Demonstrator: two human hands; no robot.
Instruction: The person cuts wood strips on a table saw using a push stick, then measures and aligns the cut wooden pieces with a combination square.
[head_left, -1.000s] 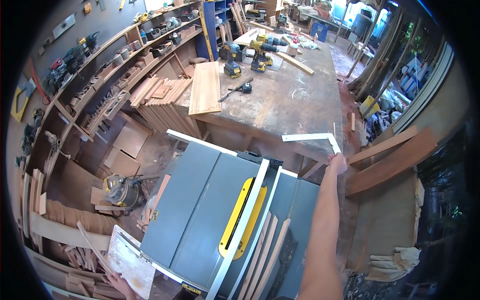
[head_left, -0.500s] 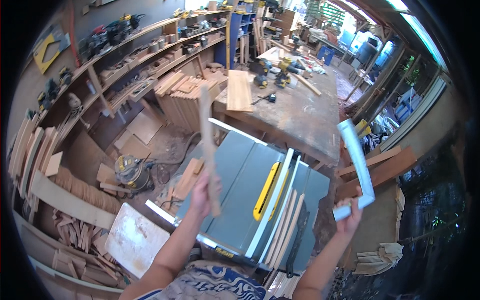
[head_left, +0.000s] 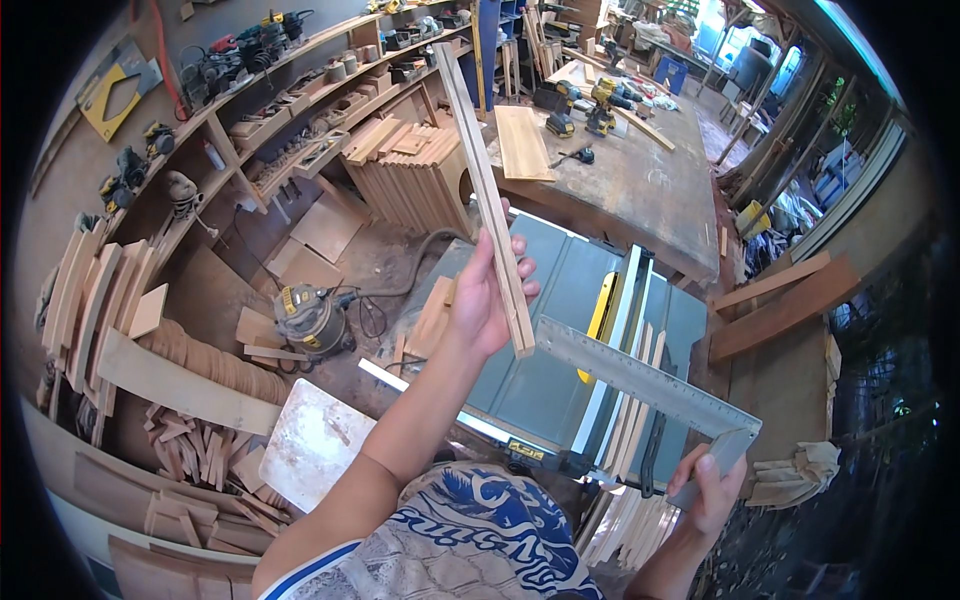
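My left hand (head_left: 490, 296) is wrapped round a long, narrow wooden strip (head_left: 481, 170), raised and tilted over the table saw. In my right hand (head_left: 712, 487) is the thick stock of a metal try square (head_left: 655, 388). Its ruled blade reaches left across the saw, and the tip appears close to the lower end of the strip; whether they touch I cannot tell. Below lies the grey table saw (head_left: 530, 260) with its yellow blade insert (head_left: 603, 308) and a pale rip fence (head_left: 612, 345). Several thin wooden strips (head_left: 635, 415) rest beside the fence.
A large workbench (head_left: 650, 200) with cordless drills (head_left: 605, 105) and a board (head_left: 522, 143) stands beyond the saw. To the left are a shop vacuum (head_left: 310, 320), a white panel (head_left: 318, 450) and stacked wood offcuts (head_left: 190, 440). Tool shelves (head_left: 300, 85) line the wall.
The try square has swung from upright at the right to lying across the saw toward the strip. My left hand has lifted the strip and moved right, turning it so its length shows.
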